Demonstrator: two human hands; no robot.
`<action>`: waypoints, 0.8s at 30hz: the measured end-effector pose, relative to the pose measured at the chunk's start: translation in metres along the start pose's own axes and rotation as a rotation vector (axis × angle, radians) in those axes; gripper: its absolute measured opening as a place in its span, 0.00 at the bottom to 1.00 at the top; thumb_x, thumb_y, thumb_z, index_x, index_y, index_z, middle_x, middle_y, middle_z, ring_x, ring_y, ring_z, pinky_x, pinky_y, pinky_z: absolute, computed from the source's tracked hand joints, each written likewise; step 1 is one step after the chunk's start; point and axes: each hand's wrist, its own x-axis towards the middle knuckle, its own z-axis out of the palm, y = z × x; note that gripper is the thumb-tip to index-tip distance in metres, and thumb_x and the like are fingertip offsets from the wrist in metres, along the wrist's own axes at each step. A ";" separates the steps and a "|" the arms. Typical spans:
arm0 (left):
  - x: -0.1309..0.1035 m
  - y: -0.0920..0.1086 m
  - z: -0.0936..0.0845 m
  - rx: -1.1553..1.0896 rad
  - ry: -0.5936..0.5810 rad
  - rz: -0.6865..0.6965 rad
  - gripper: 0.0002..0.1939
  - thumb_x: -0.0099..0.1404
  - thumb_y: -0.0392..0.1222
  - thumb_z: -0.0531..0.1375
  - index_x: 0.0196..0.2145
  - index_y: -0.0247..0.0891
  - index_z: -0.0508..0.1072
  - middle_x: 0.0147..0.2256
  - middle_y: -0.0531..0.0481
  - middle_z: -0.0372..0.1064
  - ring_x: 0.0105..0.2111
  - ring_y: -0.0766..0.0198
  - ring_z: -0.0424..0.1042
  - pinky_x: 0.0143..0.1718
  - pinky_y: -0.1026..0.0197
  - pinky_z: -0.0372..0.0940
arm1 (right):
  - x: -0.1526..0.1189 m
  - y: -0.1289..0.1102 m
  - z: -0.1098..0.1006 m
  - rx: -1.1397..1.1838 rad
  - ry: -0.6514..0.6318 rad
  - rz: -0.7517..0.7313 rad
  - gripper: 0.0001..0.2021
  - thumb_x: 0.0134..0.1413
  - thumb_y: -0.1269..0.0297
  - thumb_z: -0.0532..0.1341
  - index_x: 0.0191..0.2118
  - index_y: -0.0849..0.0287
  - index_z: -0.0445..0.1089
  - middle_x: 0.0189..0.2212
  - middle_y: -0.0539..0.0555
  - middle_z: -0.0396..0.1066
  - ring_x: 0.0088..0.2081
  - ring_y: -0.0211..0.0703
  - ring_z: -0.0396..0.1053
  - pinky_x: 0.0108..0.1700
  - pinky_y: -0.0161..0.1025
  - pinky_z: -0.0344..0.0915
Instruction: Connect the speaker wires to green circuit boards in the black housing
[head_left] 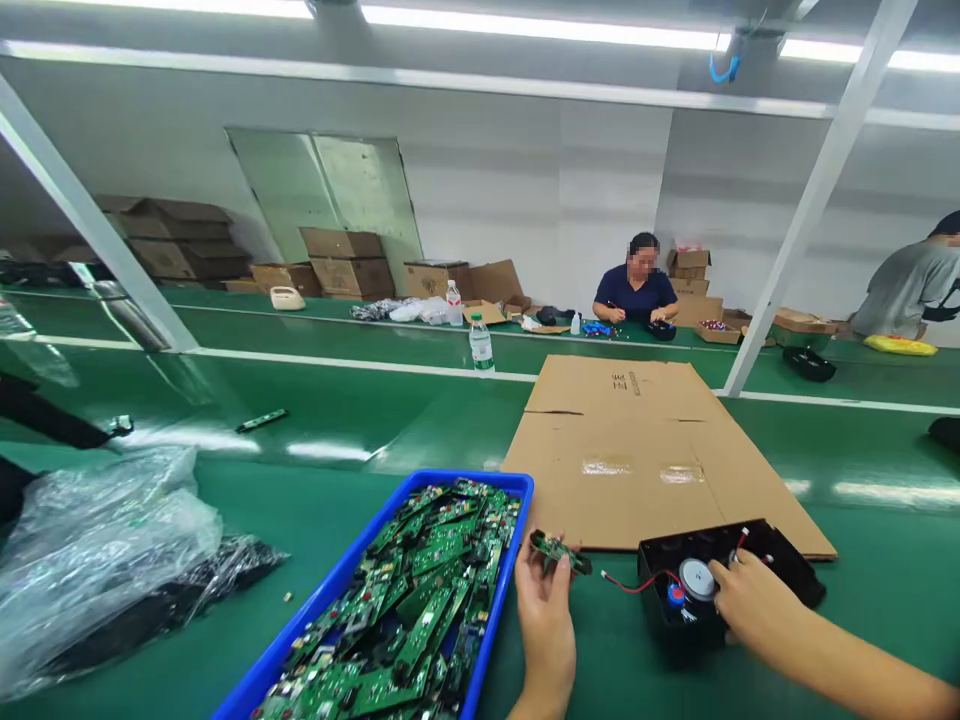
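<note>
Two hands at a green worktop, one with a circuit board, one on a black housing.

The left hand (545, 612) pinches a small green circuit board (559, 551) between its fingertips, near the front edge and just right of the blue tray (341, 585) heaped with more boards. The right hand (754, 605) grips the near side of the black housing (720, 580), fingers closed over its rim beside the round speaker (697, 580) inside it; a red wire (626, 586) runs out of the housing to the left, toward the board. A flat sheet of cardboard (645, 450) lies just beyond both. At the left lie clear plastic bags (97, 550); a water bottle (481, 345) stands farther off, and a seated person (636, 285) works at the far bench.
</note>
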 end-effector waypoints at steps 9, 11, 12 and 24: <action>-0.041 0.065 -0.004 0.003 -0.138 -0.176 0.33 0.47 0.44 0.69 0.50 0.43 0.64 0.41 0.48 0.71 0.40 0.58 0.73 0.36 0.64 0.67 | -0.064 -0.079 0.018 0.061 0.336 0.132 0.09 0.43 0.66 0.66 0.19 0.60 0.69 0.24 0.56 0.65 0.20 0.41 0.62 0.25 0.40 0.58; -0.049 0.065 -0.021 0.023 -0.174 -0.266 0.33 0.48 0.44 0.69 0.51 0.43 0.63 0.44 0.45 0.71 0.41 0.56 0.73 0.37 0.63 0.67 | -0.065 -0.073 -0.002 0.090 0.393 0.105 0.08 0.36 0.63 0.70 0.22 0.59 0.70 0.23 0.54 0.66 0.20 0.43 0.63 0.24 0.40 0.59; -0.052 0.064 -0.030 0.027 -0.188 -0.304 0.33 0.49 0.44 0.69 0.51 0.43 0.64 0.45 0.45 0.71 0.41 0.55 0.73 0.37 0.63 0.67 | -0.064 -0.069 -0.015 0.128 0.435 0.081 0.11 0.35 0.61 0.70 0.26 0.58 0.71 0.25 0.54 0.66 0.22 0.44 0.64 0.24 0.40 0.60; -0.077 0.057 -0.061 0.018 -0.247 -0.299 0.27 0.47 0.41 0.70 0.46 0.44 0.72 0.39 0.46 0.73 0.40 0.52 0.74 0.43 0.57 0.66 | 0.005 -0.116 -0.058 0.463 0.829 -0.032 0.16 0.65 0.74 0.40 0.49 0.67 0.60 0.21 0.49 0.61 0.24 0.38 0.62 0.51 0.56 0.55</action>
